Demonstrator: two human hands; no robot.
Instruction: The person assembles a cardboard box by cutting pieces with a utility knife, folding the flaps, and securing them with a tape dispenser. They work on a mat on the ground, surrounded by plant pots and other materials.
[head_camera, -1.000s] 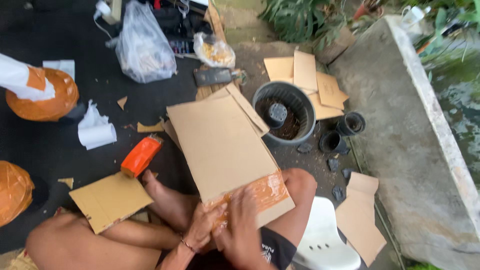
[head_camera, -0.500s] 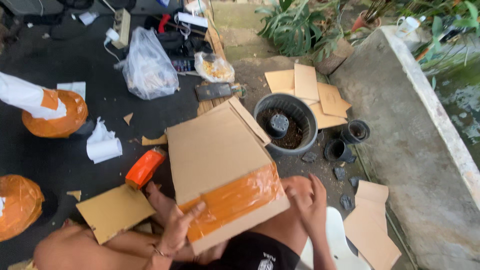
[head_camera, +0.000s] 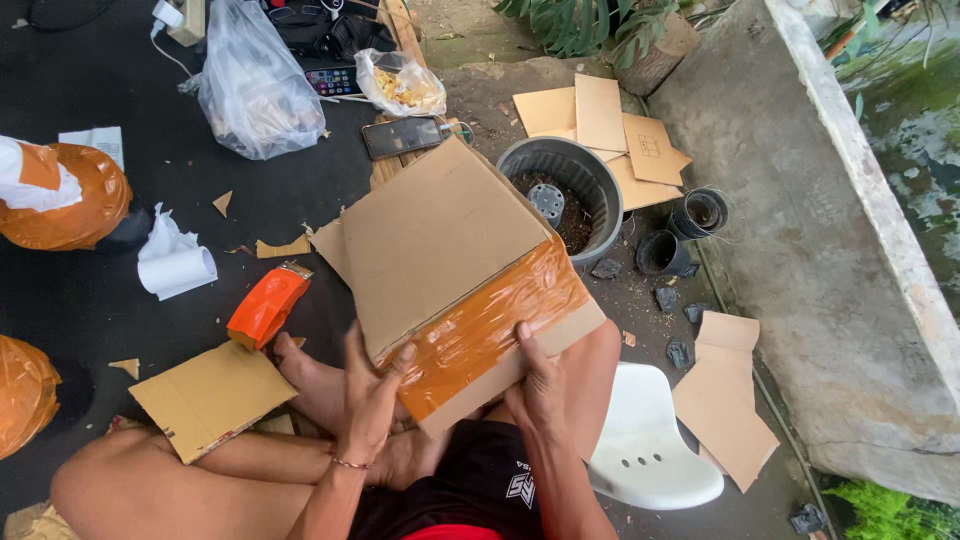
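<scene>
Seated cross-legged on the dark floor (head_camera: 120, 320), I hold a folded cardboard box (head_camera: 440, 235) tilted over my lap, its lower edge wrapped in a wide band of orange tape (head_camera: 490, 325). To my right runs a long concrete ledge (head_camera: 800, 260) with green water beyond it. A white plastic seat (head_camera: 645, 455) lies just beside my right knee, and loose cardboard pieces (head_camera: 725, 395) rest between it and the ledge. Behind the box stands a round grey pot (head_camera: 590, 175) with dark soil and a small grey cup inside; more flat cardboard sheets (head_camera: 600, 115) lie behind it, and two small black pots (head_camera: 685, 230) sit on their sides just to its right. At far left are two bundles wrapped in orange tape (head_camera: 70, 200), one above the other, with crumpled white paper (head_camera: 170, 262) near the upper one. A clear plastic bag (head_camera: 250, 85) sits at the top, a smaller bag of food (head_camera: 405, 85) beside it and a dark phone (head_camera: 402, 137) just below that. A flat cardboard scrap (head_camera: 210, 395) lies by my left knee, and an orange tape roll (head_camera: 265, 305) near my foot. My left hand (head_camera: 372, 400) presses flat on the taped edge, fingers spread and thumb up on the tape. My right hand (head_camera: 538, 385) grips the box's lower edge, thumb on the tape, fingers tucked underneath out of sight.
</scene>
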